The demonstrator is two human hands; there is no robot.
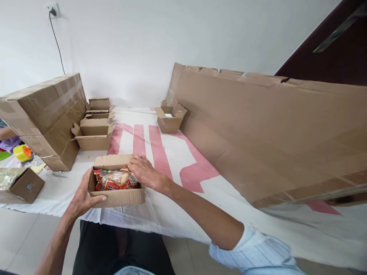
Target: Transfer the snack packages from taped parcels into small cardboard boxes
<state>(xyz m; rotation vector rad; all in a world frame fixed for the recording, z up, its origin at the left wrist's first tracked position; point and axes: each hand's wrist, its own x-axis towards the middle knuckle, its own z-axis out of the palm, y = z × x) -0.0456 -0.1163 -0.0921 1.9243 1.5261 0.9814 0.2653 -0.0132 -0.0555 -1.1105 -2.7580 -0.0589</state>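
A small open cardboard box sits near the front edge of the white and pink cloth. Snack packets in red and clear wrappers fill it. My left hand grips the box's left front corner, thumb along the front wall. My right hand rests on the box's right side, fingers curled over the packets and pressing on them.
A big taped carton stands at the left with several small open boxes beside it. Another small open box sits farther back. A long cardboard sheet leans along the right. A brown box and tape roll lie at far left.
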